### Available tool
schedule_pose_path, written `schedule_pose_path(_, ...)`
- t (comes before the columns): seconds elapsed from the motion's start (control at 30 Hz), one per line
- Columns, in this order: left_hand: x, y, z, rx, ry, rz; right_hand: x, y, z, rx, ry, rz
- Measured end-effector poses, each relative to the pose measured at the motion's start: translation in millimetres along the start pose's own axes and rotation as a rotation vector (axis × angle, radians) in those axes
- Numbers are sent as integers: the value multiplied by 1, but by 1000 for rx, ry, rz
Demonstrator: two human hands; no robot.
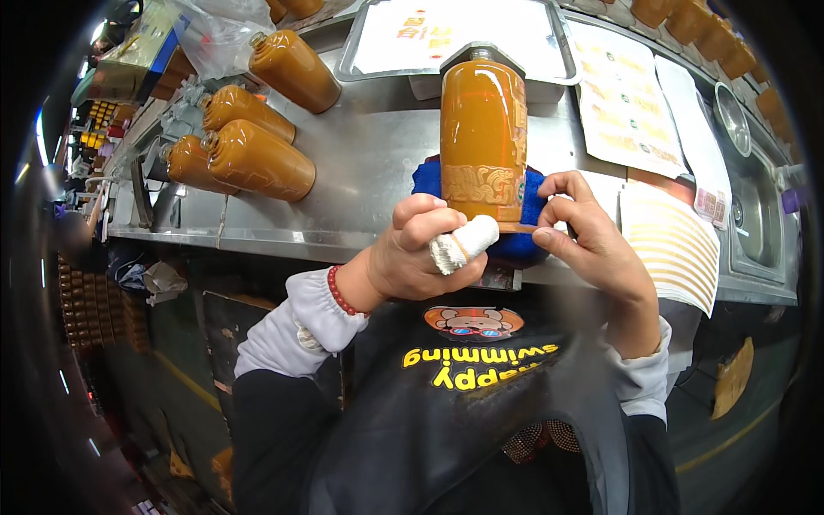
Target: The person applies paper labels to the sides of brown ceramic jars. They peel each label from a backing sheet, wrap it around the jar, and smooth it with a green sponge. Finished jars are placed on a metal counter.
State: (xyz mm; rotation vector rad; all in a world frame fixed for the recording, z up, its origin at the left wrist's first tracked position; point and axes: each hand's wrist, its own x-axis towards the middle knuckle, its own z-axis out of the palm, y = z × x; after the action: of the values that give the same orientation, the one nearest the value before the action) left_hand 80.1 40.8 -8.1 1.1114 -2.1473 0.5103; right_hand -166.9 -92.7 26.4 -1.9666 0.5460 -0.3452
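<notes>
Left hand (416,253) clutches cloth (469,245) at bottle's (483,129) six o'clock, right hand (594,240) apparently pinches brown strip (517,228) at five; uneven pull could crease strip.

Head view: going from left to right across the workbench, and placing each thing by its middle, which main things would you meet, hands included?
Group of four brown bottles, left hand, single upright brown bottle, right hand, striped sheet, sink.

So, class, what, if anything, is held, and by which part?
Right hand: apparently a thin brown strip, by its right end. Left hand: a hold cannot be told.
</notes>
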Motion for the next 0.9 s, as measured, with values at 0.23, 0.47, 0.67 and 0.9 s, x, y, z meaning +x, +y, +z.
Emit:
schedule_pose_path(0.23, 17, -12, 5, -109, -47, 129, -4, 13, -6, -23, -18, -64)
schedule_pose_path(0.47, 21, -19, 4, -10, -32, 261, -5, 11, -6, 16, -38, -3)
schedule_pose_path(0.67, 25, -12, 15, 13, -29, 206, -4, 17, -2, 26, -1, -30)
schedule_pose_path(0.9, 18, -8, 9, 40, 10, 154, -5, 18, -4, 20, -6, -46)
